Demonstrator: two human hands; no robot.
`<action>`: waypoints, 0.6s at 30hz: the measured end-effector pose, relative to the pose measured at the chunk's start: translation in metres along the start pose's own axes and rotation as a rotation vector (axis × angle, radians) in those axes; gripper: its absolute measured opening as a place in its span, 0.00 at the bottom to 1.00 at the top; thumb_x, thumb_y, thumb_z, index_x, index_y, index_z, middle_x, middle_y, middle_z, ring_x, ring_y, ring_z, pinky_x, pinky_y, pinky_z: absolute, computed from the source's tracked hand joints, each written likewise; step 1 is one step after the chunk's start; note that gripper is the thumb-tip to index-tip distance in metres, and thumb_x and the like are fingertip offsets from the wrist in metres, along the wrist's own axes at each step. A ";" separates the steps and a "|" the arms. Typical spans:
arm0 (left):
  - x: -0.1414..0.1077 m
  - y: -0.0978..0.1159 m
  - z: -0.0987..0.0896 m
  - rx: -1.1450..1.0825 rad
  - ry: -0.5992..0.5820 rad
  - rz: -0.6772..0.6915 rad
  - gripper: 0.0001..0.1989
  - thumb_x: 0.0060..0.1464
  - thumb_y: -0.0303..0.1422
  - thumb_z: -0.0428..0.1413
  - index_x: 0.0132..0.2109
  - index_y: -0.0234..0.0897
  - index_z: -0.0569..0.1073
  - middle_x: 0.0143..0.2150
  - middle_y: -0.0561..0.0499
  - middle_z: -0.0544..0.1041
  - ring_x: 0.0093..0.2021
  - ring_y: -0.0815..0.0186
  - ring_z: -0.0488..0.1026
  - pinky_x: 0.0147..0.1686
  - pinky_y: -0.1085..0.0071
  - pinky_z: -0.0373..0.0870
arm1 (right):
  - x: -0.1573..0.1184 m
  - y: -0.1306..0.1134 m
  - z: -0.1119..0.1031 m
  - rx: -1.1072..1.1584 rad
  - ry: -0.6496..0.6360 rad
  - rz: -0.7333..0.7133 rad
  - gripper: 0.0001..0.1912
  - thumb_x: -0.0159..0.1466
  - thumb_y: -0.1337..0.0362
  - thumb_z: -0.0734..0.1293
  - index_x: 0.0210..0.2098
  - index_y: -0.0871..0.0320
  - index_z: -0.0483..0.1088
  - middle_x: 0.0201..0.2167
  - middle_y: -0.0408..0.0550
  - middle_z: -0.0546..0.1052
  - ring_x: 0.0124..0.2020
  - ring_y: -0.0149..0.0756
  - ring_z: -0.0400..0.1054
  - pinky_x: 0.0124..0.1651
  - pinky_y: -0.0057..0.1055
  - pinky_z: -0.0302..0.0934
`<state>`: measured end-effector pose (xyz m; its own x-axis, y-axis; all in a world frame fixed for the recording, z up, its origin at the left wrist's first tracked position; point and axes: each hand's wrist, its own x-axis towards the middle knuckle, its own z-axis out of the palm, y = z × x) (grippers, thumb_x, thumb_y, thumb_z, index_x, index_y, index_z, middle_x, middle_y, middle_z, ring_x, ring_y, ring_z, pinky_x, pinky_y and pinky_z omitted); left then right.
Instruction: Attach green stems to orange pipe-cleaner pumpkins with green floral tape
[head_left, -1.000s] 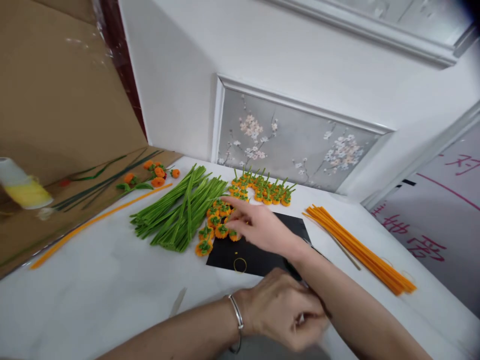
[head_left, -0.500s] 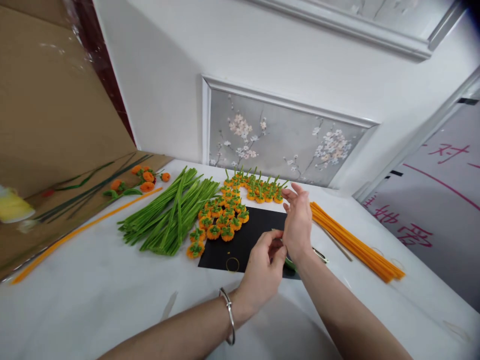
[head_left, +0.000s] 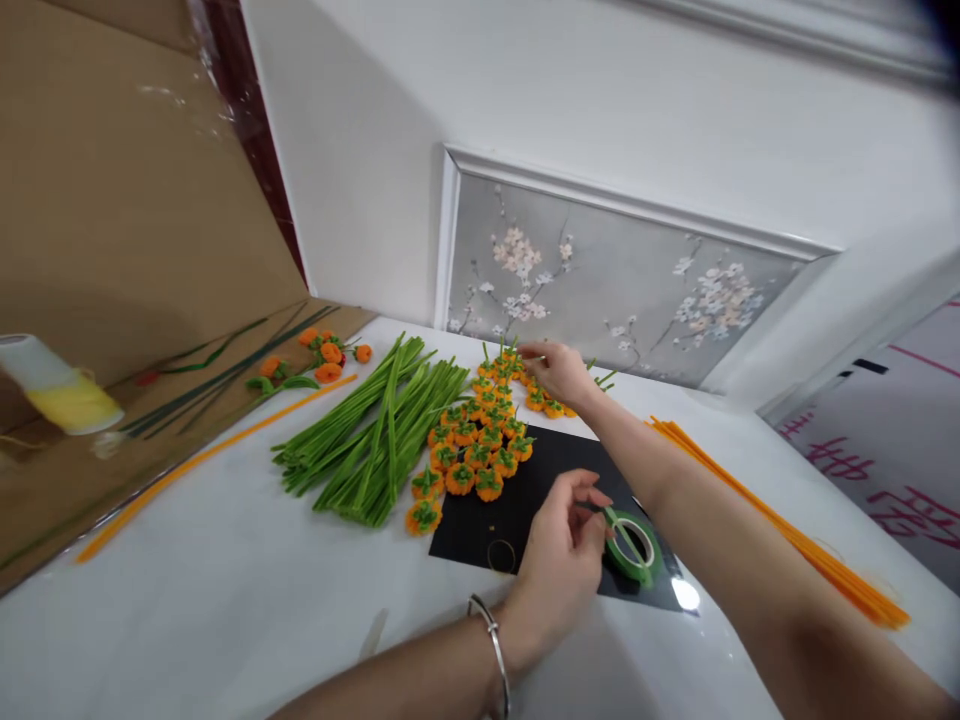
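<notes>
My left hand [head_left: 564, 560], with a silver bangle at the wrist, is over the black mat [head_left: 540, 470], its fingers curled around the loose end of green tape. That end leads to the roll of green tape [head_left: 646, 552] just right of the fingers. Farther back, my right hand [head_left: 556, 372] reaches to the rear orange flowers [head_left: 553, 408] with green stems; its fingertips are at the stems, and whether they grip one cannot be made out. More small orange flowers with green centres [head_left: 478, 455] stand in rows along the mat's left edge.
Green stems [head_left: 375, 430] lie in a pile left of the flowers. Orange sticks [head_left: 787, 530] lie at the right, partly behind my right forearm. One long orange strip [head_left: 217, 460], finished-looking orange blooms [head_left: 330, 355] and a yellow-white cone [head_left: 64, 390] are at the left.
My right hand has moved from beside my left hand back to the rear flowers. The tape roll is now uncovered. The view has shifted, so things on the table appear farther right or left.
</notes>
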<state>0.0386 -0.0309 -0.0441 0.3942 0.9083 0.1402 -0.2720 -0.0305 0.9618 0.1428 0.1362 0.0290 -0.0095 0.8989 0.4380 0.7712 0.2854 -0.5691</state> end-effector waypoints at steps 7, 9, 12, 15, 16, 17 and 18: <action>-0.001 -0.008 -0.003 0.011 -0.040 -0.039 0.12 0.57 0.24 0.47 0.48 0.35 0.67 0.40 0.49 0.72 0.29 0.73 0.69 0.28 0.75 0.64 | 0.035 0.011 0.016 -0.252 -0.120 -0.030 0.15 0.59 0.73 0.64 0.41 0.56 0.78 0.37 0.49 0.81 0.40 0.39 0.74 0.49 0.32 0.63; -0.003 -0.009 -0.002 0.016 -0.062 -0.042 0.12 0.58 0.25 0.47 0.47 0.35 0.68 0.39 0.49 0.72 0.28 0.73 0.69 0.26 0.76 0.63 | 0.040 0.012 0.014 -0.303 -0.126 -0.024 0.16 0.62 0.72 0.62 0.44 0.57 0.77 0.37 0.49 0.81 0.40 0.38 0.75 0.48 0.31 0.63; -0.006 -0.008 0.000 0.014 -0.080 -0.068 0.12 0.58 0.24 0.46 0.47 0.35 0.68 0.39 0.49 0.73 0.25 0.75 0.68 0.24 0.77 0.61 | 0.054 0.014 0.011 -0.375 -0.163 -0.028 0.16 0.63 0.71 0.60 0.47 0.57 0.76 0.38 0.50 0.81 0.41 0.38 0.74 0.48 0.30 0.63; -0.008 -0.005 0.002 0.050 -0.110 -0.086 0.13 0.57 0.23 0.45 0.47 0.34 0.69 0.40 0.48 0.74 0.23 0.77 0.67 0.23 0.78 0.61 | 0.070 0.016 0.015 -0.443 -0.245 -0.050 0.17 0.62 0.67 0.65 0.50 0.54 0.74 0.40 0.49 0.80 0.43 0.40 0.73 0.48 0.30 0.63; -0.008 -0.004 0.002 0.067 -0.119 -0.089 0.13 0.57 0.23 0.46 0.47 0.33 0.69 0.40 0.47 0.74 0.23 0.77 0.67 0.23 0.78 0.62 | 0.075 0.017 0.018 -0.463 -0.282 -0.059 0.19 0.60 0.65 0.67 0.51 0.52 0.73 0.41 0.49 0.80 0.43 0.41 0.73 0.47 0.30 0.63; -0.008 -0.003 0.002 0.084 -0.123 -0.090 0.13 0.57 0.23 0.46 0.47 0.33 0.69 0.41 0.47 0.74 0.23 0.77 0.67 0.23 0.78 0.61 | 0.079 0.017 0.022 -0.483 -0.318 -0.068 0.22 0.59 0.64 0.69 0.53 0.51 0.72 0.42 0.48 0.80 0.43 0.41 0.73 0.47 0.30 0.63; -0.008 -0.003 0.001 0.098 -0.126 -0.086 0.13 0.57 0.23 0.46 0.47 0.33 0.70 0.41 0.47 0.74 0.22 0.77 0.67 0.22 0.78 0.61 | 0.083 0.018 0.026 -0.502 -0.351 -0.075 0.25 0.57 0.64 0.71 0.55 0.50 0.70 0.43 0.48 0.79 0.43 0.42 0.73 0.46 0.30 0.63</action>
<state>0.0373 -0.0387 -0.0480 0.5206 0.8502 0.0785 -0.1480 -0.0007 0.9890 0.1393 0.2244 0.0368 -0.2185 0.9625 0.1608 0.9649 0.2377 -0.1116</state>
